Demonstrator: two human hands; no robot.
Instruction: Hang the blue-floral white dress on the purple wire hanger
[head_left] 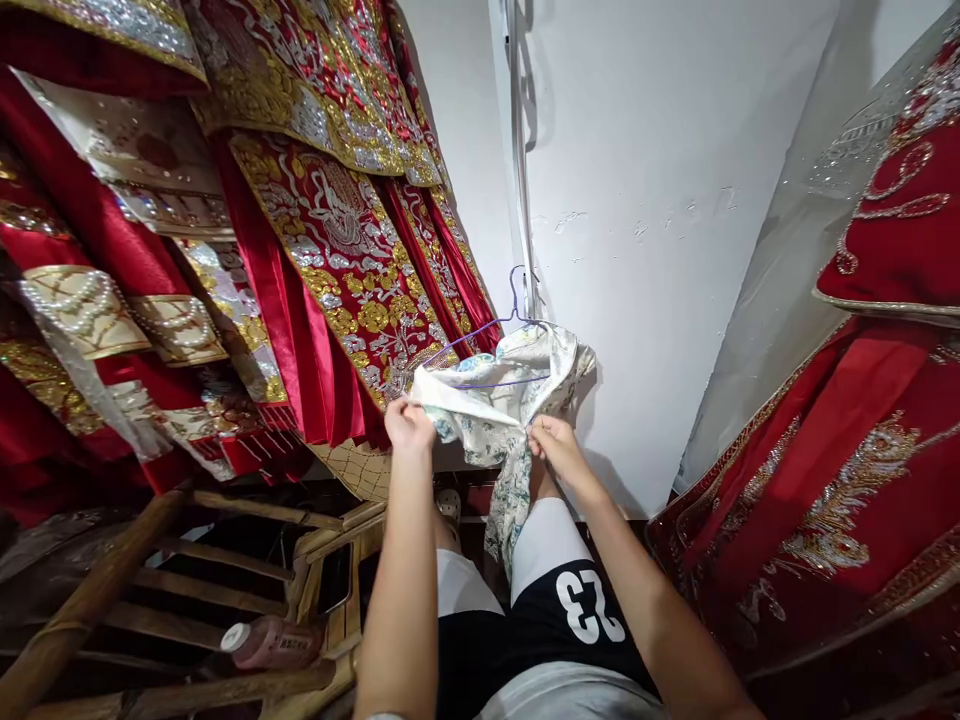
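A white garment with a blue and green floral print (510, 440) hangs partly on a thin purple hanger (480, 331). The hanger's hook is up by a metal rail against the wall. One side of the garment covers the hanger's right arm, while the left arm of the hanger shows bare above the cloth. My left hand (409, 425) is closed on the garment's left edge. On the other side, my right hand (551, 440) pinches the cloth near the middle of its front. The lower part of the garment dangles between my legs.
Red costumes embroidered in gold and silver (352, 230) hang at left. More red beaded garments (847, 470), partly under clear plastic, are at right. A bamboo chair (247, 590) stands lower left, with a pink bottle (271, 641) on it. A white wall (645, 130) is ahead.
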